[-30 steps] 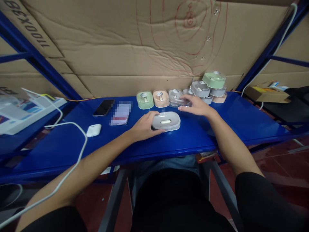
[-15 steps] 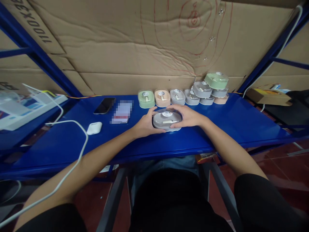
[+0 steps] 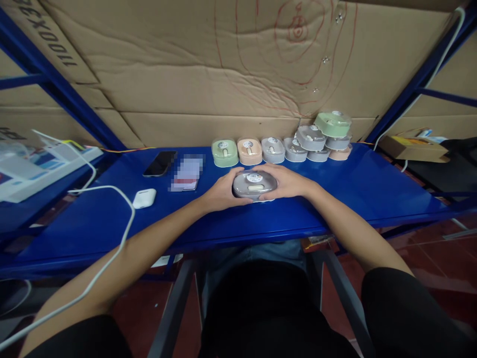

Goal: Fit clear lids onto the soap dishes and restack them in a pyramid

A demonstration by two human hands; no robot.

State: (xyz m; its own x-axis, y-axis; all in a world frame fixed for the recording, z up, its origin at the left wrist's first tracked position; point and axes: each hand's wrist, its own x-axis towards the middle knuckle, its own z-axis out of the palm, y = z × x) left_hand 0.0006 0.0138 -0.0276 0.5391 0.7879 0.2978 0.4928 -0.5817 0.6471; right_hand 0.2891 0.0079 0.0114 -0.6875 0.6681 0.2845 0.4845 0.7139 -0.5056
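Note:
Between my hands is a grey oval box (image 3: pixel 255 189) with a clear lid, a round white sticker and a pale latch or handle on top. My left hand (image 3: pixel 224 191) wraps its left end, thumb along the near side. Around the right end curls my right hand (image 3: pixel 288 182), fingers partly hidden behind the box. Behind it stand a green box (image 3: pixel 225 155), a peach box (image 3: pixel 250 153) and a grey box (image 3: pixel 273 151) of similar make. To their right, more such boxes are piled up, with a green one (image 3: pixel 333 124) on top.
On the blue table (image 3: pixel 357 194) at left lie a dark phone (image 3: pixel 160 164), a second phone with a blurred screen (image 3: pixel 187 173) and a white earbud case (image 3: pixel 144 198). A white cable (image 3: pixel 130 221) crosses over my left forearm. Cardboard (image 3: pixel 167 94) walls the back.
The grey box has turned and tipped slightly in my hands, so its latch now faces me more squarely. Both hands still hold it; the view has shifted a little.

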